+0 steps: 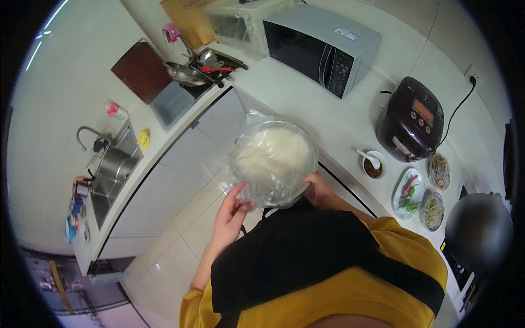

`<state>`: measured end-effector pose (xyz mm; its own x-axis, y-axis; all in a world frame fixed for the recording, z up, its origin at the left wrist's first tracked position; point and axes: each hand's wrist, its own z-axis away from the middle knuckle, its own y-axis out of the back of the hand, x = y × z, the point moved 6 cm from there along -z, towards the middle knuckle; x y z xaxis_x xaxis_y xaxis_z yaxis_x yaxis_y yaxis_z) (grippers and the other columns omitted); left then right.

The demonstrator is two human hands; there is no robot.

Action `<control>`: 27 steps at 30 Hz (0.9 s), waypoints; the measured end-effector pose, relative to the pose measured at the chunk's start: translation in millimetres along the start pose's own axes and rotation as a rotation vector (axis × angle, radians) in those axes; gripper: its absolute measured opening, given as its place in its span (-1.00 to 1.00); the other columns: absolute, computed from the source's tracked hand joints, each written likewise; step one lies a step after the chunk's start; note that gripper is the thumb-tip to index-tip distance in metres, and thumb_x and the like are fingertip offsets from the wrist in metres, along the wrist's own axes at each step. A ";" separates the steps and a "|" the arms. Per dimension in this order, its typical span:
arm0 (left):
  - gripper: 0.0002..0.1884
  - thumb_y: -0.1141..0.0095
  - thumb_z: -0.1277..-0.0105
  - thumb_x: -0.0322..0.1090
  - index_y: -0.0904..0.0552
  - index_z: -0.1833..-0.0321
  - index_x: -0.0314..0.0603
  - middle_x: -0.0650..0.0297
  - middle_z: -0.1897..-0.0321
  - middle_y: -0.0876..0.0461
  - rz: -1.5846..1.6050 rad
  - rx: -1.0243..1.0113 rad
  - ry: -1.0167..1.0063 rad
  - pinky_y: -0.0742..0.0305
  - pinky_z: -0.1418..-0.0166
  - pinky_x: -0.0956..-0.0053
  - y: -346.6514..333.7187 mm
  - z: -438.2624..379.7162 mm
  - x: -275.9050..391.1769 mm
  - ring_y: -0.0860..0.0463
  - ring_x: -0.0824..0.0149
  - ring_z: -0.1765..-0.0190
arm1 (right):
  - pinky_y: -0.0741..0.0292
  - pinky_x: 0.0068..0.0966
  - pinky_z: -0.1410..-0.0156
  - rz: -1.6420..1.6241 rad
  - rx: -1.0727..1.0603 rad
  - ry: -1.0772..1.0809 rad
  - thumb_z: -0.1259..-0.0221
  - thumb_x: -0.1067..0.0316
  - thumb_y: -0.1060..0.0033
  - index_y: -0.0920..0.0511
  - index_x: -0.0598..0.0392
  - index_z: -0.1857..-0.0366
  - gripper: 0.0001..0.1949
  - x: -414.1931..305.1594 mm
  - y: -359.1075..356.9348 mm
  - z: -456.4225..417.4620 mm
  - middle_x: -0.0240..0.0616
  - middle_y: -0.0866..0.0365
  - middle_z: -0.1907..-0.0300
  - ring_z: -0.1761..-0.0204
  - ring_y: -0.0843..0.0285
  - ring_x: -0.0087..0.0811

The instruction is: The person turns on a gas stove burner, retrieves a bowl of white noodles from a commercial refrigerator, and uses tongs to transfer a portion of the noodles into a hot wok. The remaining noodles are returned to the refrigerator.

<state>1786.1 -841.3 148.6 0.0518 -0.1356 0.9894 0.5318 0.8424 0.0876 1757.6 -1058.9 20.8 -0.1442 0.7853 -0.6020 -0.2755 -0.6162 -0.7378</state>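
A round bowl point(275, 162) with a pale, dough-like mass in it, wrapped in clear plastic film, is held in front of my black apron. My right hand point(319, 189) grips its lower right rim, with the fingers partly hidden beneath it. At the lower left edge, my left hand point(234, 207) has its fingers bent against the loose film; whether it bears any of the bowl's weight is hard to tell. The film point(256, 117) bunches up above the rim and hangs out on the left side.
Along the counter point(283, 90) stand a microwave point(320, 49), a dark rice cooker point(412, 119), a sauce bowl with a white spoon point(372, 164), a plate of peppers point(408, 194) and film-covered bowls point(432, 211). A sink point(106, 192) and a pan point(186, 74) are at left.
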 end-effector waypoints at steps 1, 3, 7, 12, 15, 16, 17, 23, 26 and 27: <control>-0.50 0.15 -0.30 -0.58 -0.24 -0.33 -0.19 0.16 -0.14 -0.42 -0.068 -0.070 -0.073 -0.40 -0.11 0.47 -1.2 -24.1 17.2 -0.53 0.35 0.01 | -0.42 -0.03 -0.12 0.000 0.054 -0.015 0.09 0.39 0.01 -0.01 -0.03 -0.31 -0.27 -9.9 -3.6 -6.6 -0.13 -0.24 -0.18 -0.16 -0.33 -0.10; -0.52 0.13 -0.29 -0.58 -0.29 -0.30 -0.20 0.15 -0.13 -0.44 -0.183 -0.207 -0.198 -0.40 -0.12 0.45 0.1 -71.3 46.9 -0.52 0.33 -0.03 | -0.38 0.03 -0.16 -0.053 0.135 -0.003 0.08 0.38 0.01 -0.03 -0.06 -0.29 -0.29 -21.4 3.3 -28.4 -0.11 -0.20 -0.20 -0.18 -0.29 -0.06; -0.56 0.11 -0.27 -0.57 -0.36 -0.24 -0.23 0.12 -0.08 -0.48 -0.461 -0.370 -0.431 -0.39 -0.14 0.43 9.6 -163.8 66.9 -0.50 0.29 -0.07 | -0.27 0.12 -0.24 -0.123 0.168 0.103 0.04 0.35 0.02 -0.02 -0.08 -0.25 -0.34 -39.0 27.2 -75.4 -0.08 -0.09 -0.24 -0.25 -0.15 0.01; -0.64 0.04 -0.28 -0.47 -0.44 -0.15 -0.27 0.08 0.04 -0.55 -0.453 -0.381 -0.224 -0.40 -0.10 0.46 41.2 -267.4 35.5 -0.55 0.25 0.00 | -0.27 0.11 -0.24 0.198 0.147 0.317 0.03 0.36 0.00 -0.10 -0.04 -0.23 -0.38 -46.9 77.9 -145.7 -0.05 -0.15 -0.21 -0.26 -0.17 0.00; -0.68 0.04 -0.29 -0.44 -0.47 -0.10 -0.30 0.11 0.11 -0.58 -0.512 -0.303 -0.164 -0.40 -0.09 0.50 83.8 -340.6 3.8 -0.55 0.29 0.02 | -0.30 0.10 -0.22 -0.304 0.227 0.224 0.05 0.38 -0.03 -0.17 -0.01 -0.20 -0.40 -68.3 57.0 -162.9 -0.07 -0.21 -0.19 -0.24 -0.20 -0.01; -0.68 0.05 -0.29 -0.44 -0.47 -0.11 -0.30 0.15 0.10 -0.57 -0.458 -0.277 -0.124 -0.39 -0.09 0.50 96.7 -367.6 -10.2 -0.54 0.33 0.02 | -0.31 0.09 -0.21 -0.299 0.249 0.259 0.06 0.38 -0.04 -0.19 0.00 -0.19 -0.41 -73.7 51.8 -167.5 -0.08 -0.23 -0.18 -0.24 -0.21 -0.01; -0.68 0.05 -0.29 -0.44 -0.48 -0.11 -0.29 0.19 0.10 -0.57 -0.409 -0.249 -0.088 -0.38 -0.10 0.50 109.9 -396.5 -24.7 -0.53 0.36 0.02 | -0.32 0.09 -0.19 -0.295 0.263 0.295 0.07 0.38 -0.05 -0.21 0.01 -0.19 -0.41 -77.8 49.0 -173.6 -0.09 -0.24 -0.18 -0.23 -0.22 -0.01; -0.65 0.03 -0.25 -0.37 -0.49 -0.09 -0.31 0.11 0.09 -0.58 -0.387 -0.072 -0.032 -0.41 -0.06 0.38 149.2 -556.3 -54.2 -0.56 0.23 0.05 | -0.23 -0.08 -0.28 -0.052 0.509 0.348 0.02 0.23 -0.04 -0.27 0.15 -0.17 -0.42 -22.4 109.5 -191.5 -0.09 -0.31 -0.19 -0.19 -0.26 -0.06; -0.64 -0.01 -0.22 -0.30 -0.50 -0.05 -0.31 -0.02 0.07 -0.57 -0.617 -0.068 -0.168 -0.44 -0.06 0.25 171.4 -638.5 -83.5 -0.56 0.08 0.01 | -0.29 -0.08 -0.23 -0.382 0.641 0.331 0.02 0.24 -0.04 -0.35 0.17 -0.10 -0.48 -55.4 30.2 -202.8 -0.08 -0.41 -0.10 -0.11 -0.35 -0.05; -0.63 -0.02 -0.21 -0.28 -0.50 -0.05 -0.30 -0.05 0.06 -0.57 -0.688 -0.085 -0.198 -0.44 -0.06 0.21 174.9 -655.5 -88.5 -0.55 0.03 -0.01 | -0.29 -0.08 -0.22 -0.386 0.674 0.361 0.04 0.24 -0.04 -0.36 0.17 -0.08 -0.49 -53.2 26.4 -207.2 -0.08 -0.42 -0.08 -0.10 -0.36 -0.04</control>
<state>2428.7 -1023.9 0.5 -0.4689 -0.5170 0.7161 0.4527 0.5555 0.6975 1955.0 -1129.3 -29.9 0.3562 0.7955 -0.4902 -0.7654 -0.0525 -0.6414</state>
